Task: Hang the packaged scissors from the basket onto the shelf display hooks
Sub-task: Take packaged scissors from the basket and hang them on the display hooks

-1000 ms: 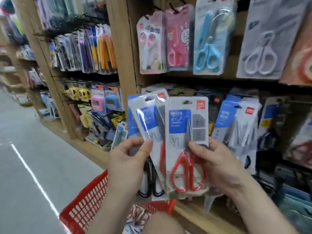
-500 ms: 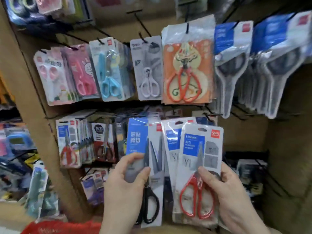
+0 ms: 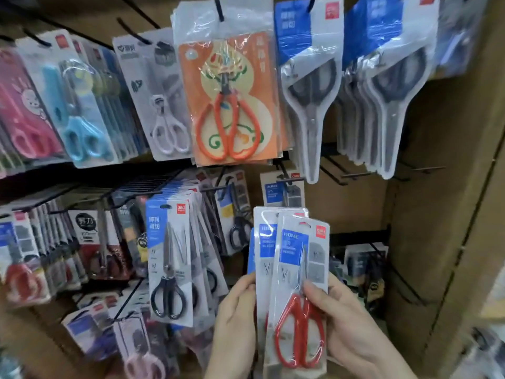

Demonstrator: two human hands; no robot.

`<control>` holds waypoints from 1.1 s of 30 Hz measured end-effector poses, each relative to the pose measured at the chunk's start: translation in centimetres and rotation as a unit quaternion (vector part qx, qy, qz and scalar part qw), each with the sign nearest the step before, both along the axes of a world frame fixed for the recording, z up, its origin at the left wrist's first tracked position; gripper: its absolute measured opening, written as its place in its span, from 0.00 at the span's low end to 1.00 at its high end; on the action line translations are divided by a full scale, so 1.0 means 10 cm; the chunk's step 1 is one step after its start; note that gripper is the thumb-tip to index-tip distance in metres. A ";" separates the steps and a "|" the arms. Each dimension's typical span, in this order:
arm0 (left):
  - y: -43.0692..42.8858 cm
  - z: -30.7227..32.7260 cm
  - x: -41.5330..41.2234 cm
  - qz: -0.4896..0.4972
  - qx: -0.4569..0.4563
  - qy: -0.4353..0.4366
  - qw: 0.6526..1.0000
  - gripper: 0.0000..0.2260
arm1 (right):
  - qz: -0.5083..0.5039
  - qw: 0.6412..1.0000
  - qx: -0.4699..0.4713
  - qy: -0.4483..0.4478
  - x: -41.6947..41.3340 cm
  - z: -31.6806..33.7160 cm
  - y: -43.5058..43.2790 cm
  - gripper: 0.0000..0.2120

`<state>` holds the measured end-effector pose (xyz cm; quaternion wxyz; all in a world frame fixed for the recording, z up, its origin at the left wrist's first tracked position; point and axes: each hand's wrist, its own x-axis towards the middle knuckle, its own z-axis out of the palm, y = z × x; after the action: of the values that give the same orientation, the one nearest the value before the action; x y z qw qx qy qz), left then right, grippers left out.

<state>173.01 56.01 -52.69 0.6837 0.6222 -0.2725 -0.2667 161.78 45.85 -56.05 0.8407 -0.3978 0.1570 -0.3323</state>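
Front scissors pack (image 3: pixel 297 283): red handles, blue HOME label, clear blister, near upright with a slight lean right. Low centre-right of view, in front of the shelf, not on any hook. Gripped at the handle end by right hand (image 3: pixel 355 335): thumb flat across the front over the red loops, fingers curled round the right edge and behind the card.

Second pack (image 3: pixel 263 242) of the same kind directly behind, overlapped and shifted left. Blue edge of a third pack (image 3: pixel 250 253) showing at its left side. Rear packs pinched by left hand (image 3: pixel 235 321): thumb on the front near the left edge, fingers tucked behind and mostly out of sight.

Tops of the held packs just below a hooked HOME pack (image 3: pixel 281 191) on the back board, apart from it.

Left of the hands: row of black-handled packs (image 3: pixel 169 258) hanging on a hook.

Upper row, left to right:
- pink pack (image 3: pixel 24 116)
- blue-handled pack (image 3: pixel 79 113)
- white-handled pack (image 3: pixel 164 105)
- orange card (image 3: pixel 232 99) with orange-handled scissors
- grey-handled stack (image 3: pixel 311 86)
- second grey-handled stack (image 3: pixel 393 88)

Black wire hooks (image 3: pixel 334 175) jutting from the brown back board (image 3: pixel 355 206), below the grey stacks and above the held packs. Wooden side panel (image 3: pixel 451 214) at right. Lower-left packs too blurred to tell contents.
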 end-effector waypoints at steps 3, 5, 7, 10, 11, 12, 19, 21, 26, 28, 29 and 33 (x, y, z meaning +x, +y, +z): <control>-0.10 0.01 0.12 0.057 -0.016 -0.029 0.998 0.12 | -0.006 0.999 -0.025 0.023 0.04 -0.07 -0.07 0.27; -0.20 0.04 0.24 0.068 -0.020 -0.064 0.995 0.08 | 0.000 0.999 -0.044 0.024 0.06 -0.11 -0.08 0.30; -0.32 0.11 0.32 0.066 -0.019 -0.102 0.992 0.06 | 0.001 0.998 -0.055 0.018 0.07 -0.10 -0.07 0.29; -0.48 0.21 0.39 0.058 -0.041 -0.109 0.992 0.05 | -0.055 0.997 -0.053 0.027 0.03 -0.08 -0.09 0.34; -0.53 0.24 0.41 0.053 -0.054 -0.107 0.991 0.06 | -0.084 0.995 -0.045 0.035 0.00 -0.07 -0.10 0.34; -0.57 0.28 0.41 0.048 -0.065 -0.105 0.991 0.07 | -0.114 0.992 -0.032 0.044 -0.04 -0.07 -0.13 0.30; -0.71 0.25 0.40 0.026 -0.059 -0.105 0.992 0.08 | -0.198 0.974 0.009 0.107 -0.32 -0.08 -0.29 0.17; -0.71 0.23 0.39 0.020 -0.060 -0.101 0.993 0.09 | -0.203 0.972 0.007 0.115 -0.36 -0.09 -0.29 0.17; -0.79 0.28 0.35 0.033 -0.075 -0.079 0.993 0.08 | -0.204 0.968 -0.023 0.143 -0.39 -0.09 -0.27 0.23; -0.84 0.31 0.33 0.032 -0.071 -0.085 0.993 0.09 | -0.202 0.967 -0.036 0.152 -0.38 -0.08 -0.27 0.22; -0.85 0.32 0.32 0.033 -0.067 -0.095 0.993 0.09 | -0.202 0.966 -0.043 0.156 -0.38 -0.08 -0.26 0.21; -0.86 0.36 0.29 0.042 -0.066 -0.126 0.989 0.10 | -0.221 0.961 -0.059 0.155 -0.40 -0.07 -0.26 0.19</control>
<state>175.88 47.43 -49.05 0.6941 0.6151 -0.3472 -0.1389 157.78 43.25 -56.75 0.6867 -0.4491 0.3491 -0.4526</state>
